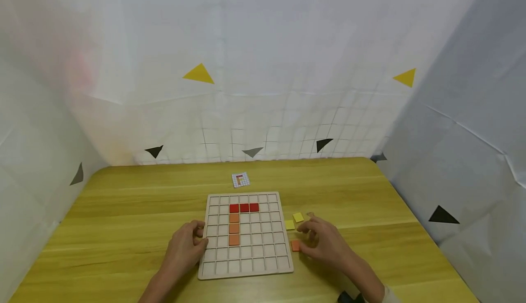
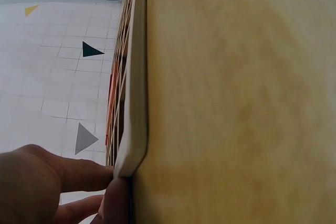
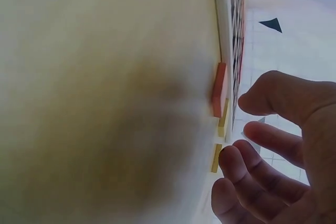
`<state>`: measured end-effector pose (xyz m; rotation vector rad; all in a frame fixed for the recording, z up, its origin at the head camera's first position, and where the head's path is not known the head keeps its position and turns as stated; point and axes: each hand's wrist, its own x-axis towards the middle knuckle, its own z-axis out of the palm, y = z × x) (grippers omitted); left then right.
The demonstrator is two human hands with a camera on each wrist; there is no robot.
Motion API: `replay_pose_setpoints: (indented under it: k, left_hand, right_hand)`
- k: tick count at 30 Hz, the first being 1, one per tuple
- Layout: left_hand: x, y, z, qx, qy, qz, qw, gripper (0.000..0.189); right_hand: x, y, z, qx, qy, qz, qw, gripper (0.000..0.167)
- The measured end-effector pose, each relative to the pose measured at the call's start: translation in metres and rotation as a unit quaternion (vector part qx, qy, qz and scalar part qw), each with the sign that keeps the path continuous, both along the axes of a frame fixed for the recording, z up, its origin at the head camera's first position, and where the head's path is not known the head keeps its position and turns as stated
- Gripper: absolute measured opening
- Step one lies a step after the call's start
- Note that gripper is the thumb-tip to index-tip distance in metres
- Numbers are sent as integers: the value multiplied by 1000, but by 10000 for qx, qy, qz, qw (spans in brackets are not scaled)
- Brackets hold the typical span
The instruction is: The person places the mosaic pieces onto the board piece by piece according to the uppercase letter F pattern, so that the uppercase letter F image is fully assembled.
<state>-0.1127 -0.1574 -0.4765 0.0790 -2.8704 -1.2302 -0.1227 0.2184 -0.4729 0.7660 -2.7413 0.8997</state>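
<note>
A pale wooden grid board (image 1: 256, 250) lies flat on the table. Three red tiles (image 1: 244, 207) form a row in it, and below the leftmost, three orange tiles (image 1: 234, 228) run down a column. My left hand (image 1: 185, 247) holds the board's left edge, thumb and fingertips against the rim in the left wrist view. Just right of the board, my right hand (image 1: 326, 243) hovers over loose tiles, fingers spread and nothing between them. Under its thumb lies a loose orange tile (image 3: 219, 90); two yellow tiles (image 1: 297, 217) sit by its fingertips.
A small pattern card (image 1: 240, 180) with a coloured figure on a grid lies behind the board. The wooden table (image 1: 123, 221) meets white sheeting (image 1: 263, 125) at its back and sides. A dark object (image 1: 349, 297) shows by the right forearm.
</note>
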Motion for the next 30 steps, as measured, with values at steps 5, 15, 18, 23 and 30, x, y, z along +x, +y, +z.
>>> replay_pose_setpoints:
  k: [5, 15, 18, 23, 30]
  left_hand:
    - [0, 0, -1, -4, 5, 11, 10000, 37]
    - [0, 0, -1, 14, -32, 41, 10000, 37]
    - [0, 1, -1, 9, -50, 62, 10000, 38]
    - [0, 0, 0, 38, -27, 50, 10000, 37]
    - [2, -1, 0, 110, 2, 11, 9999, 37]
  right_hand:
    - [3, 3, -5, -43, -315, -36, 9995, 30]
    - [3, -2, -12, -310, -490, 192, 9981, 34]
    - [2, -4, -15, -399, -453, 249, 9979, 34]
    - [2, -8, -16, -469, -524, 167, 9974, 33]
    - [2, -8, -17, -393, -585, 114, 9974, 31]
